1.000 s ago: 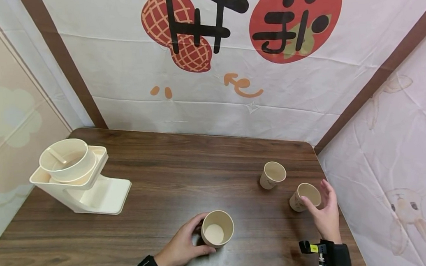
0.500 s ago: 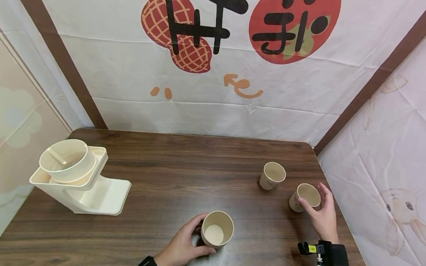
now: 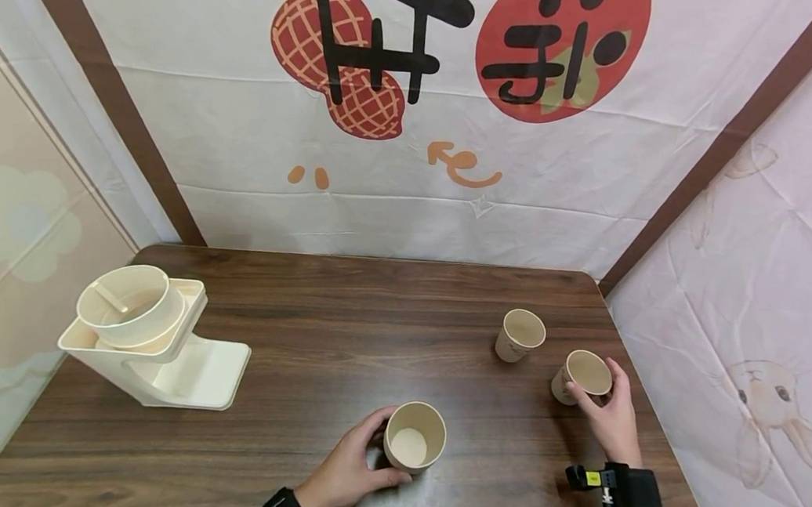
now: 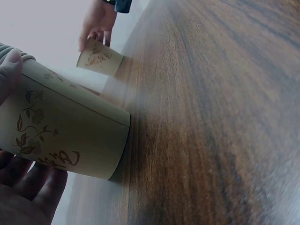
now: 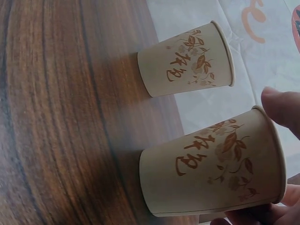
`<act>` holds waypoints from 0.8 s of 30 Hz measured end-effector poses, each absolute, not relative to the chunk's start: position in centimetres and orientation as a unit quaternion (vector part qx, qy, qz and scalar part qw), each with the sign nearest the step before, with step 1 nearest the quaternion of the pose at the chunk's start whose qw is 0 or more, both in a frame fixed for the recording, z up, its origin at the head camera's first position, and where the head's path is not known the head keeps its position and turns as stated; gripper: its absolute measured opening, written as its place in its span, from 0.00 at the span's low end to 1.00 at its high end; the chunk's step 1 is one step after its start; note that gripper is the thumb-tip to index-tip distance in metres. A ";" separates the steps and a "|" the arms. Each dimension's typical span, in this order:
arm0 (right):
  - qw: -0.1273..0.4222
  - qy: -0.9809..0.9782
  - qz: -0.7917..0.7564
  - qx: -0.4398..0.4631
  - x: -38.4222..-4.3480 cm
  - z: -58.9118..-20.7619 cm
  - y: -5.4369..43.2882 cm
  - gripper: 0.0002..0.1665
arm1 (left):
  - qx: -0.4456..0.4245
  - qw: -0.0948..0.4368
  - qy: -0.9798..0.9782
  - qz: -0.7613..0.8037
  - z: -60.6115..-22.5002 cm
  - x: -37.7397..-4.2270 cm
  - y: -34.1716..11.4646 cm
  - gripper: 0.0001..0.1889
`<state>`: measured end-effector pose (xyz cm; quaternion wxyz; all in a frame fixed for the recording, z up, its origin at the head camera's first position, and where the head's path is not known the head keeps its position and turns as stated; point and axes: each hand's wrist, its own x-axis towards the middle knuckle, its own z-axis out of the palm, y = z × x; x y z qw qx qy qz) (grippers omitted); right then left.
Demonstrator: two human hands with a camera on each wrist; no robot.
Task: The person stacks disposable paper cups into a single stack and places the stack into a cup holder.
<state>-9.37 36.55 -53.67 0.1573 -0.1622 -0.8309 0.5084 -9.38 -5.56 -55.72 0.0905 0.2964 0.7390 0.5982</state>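
Note:
My left hand (image 3: 353, 461) grips a beige paper cup (image 3: 415, 439) near the table's front middle, thumb on one side and fingers on the other. Several rims show at its mouth in the left wrist view, like nested cups. At the right, my right hand (image 3: 611, 412) holds another paper cup (image 3: 564, 384) near its rim, between thumb and fingers. That cup stands upright on the table, its brown leaf print showing in the right wrist view. A third paper cup (image 3: 514, 344) stands just behind and left of it, untouched.
On the left of the brown wooden table (image 3: 312, 331) stands a cream stand (image 3: 205, 373) carrying a round cream bowl (image 3: 128, 324) with a stick-like piece inside. Printed white cloth walls (image 3: 246, 194) rise behind and beside the table, close to the right-hand cup.
My right hand has moved slightly left and its fingers have closed in around the right cup. My left hand and its cup have stayed in place.

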 end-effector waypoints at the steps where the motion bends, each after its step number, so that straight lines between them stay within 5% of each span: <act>1: 0.158 -0.829 0.511 -0.164 -9.4 -53.7 36.5 0.54 | 0.295 0.092 0.740 0.598 -55.8 -9.4 -5.5 0.42; 24: 0.162 -0.821 0.519 -0.176 -9.3 -53.9 36.1 0.50 | 0.296 0.090 0.736 0.602 -55.8 -9.3 -5.6 0.42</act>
